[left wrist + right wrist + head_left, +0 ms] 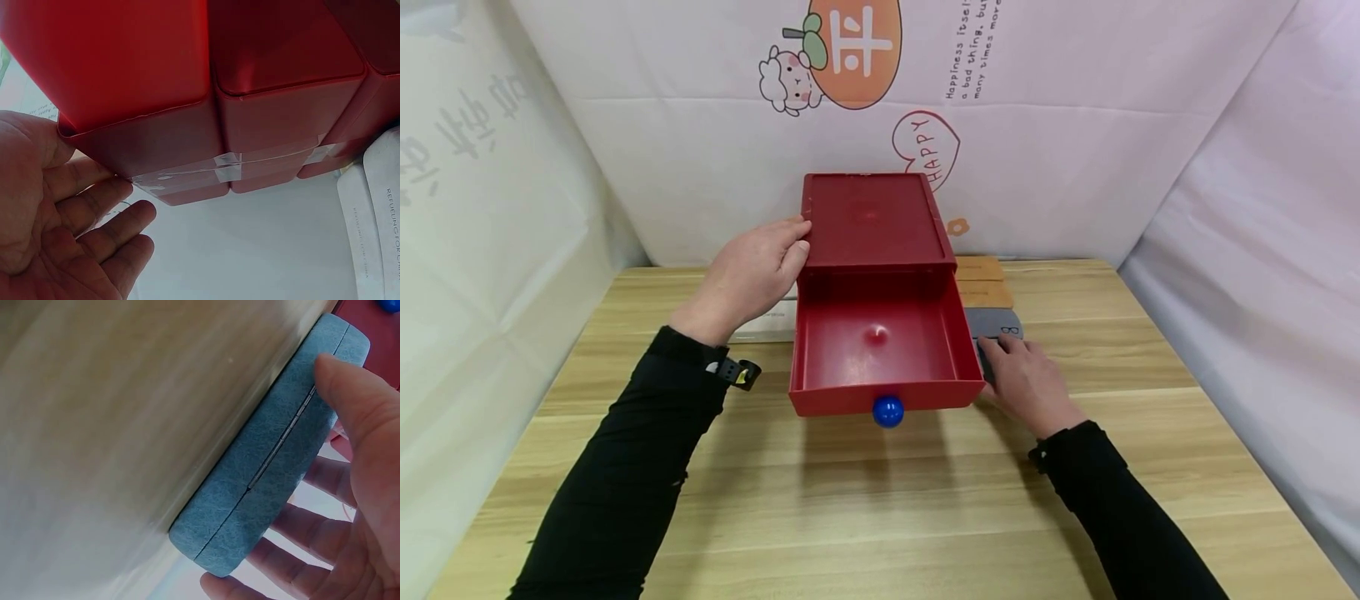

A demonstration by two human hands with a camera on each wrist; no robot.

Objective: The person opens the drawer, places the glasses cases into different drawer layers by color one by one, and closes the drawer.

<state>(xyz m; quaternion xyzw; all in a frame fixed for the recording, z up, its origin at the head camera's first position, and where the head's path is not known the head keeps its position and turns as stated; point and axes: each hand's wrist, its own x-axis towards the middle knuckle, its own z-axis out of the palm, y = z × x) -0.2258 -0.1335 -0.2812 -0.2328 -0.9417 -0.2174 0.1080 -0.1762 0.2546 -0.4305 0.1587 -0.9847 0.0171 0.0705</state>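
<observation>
A red cabinet of stacked drawers (872, 221) stands in the middle of the table, its top drawer (887, 398) pulled out toward me with a blue round knob (888, 412). My left hand (748, 275) rests at the cabinet's upper left edge. In the left wrist view its fingers (128, 222) are loosely extended beside the drawers, which have clear tape across them. My right hand (1028, 379) grips a grey-blue glasses case (269, 450) to the right of the drawer. The thumb lies along the hinge side, with the other fingers across the far side.
White boxes (767, 321) with printed lettering stand left of the cabinet, partly hidden by it. Orange-brown boxes (985, 279) lie behind the glasses case on the right. Printed white cloth (1060, 167) hangs behind and along both sides of the wooden table (850, 517).
</observation>
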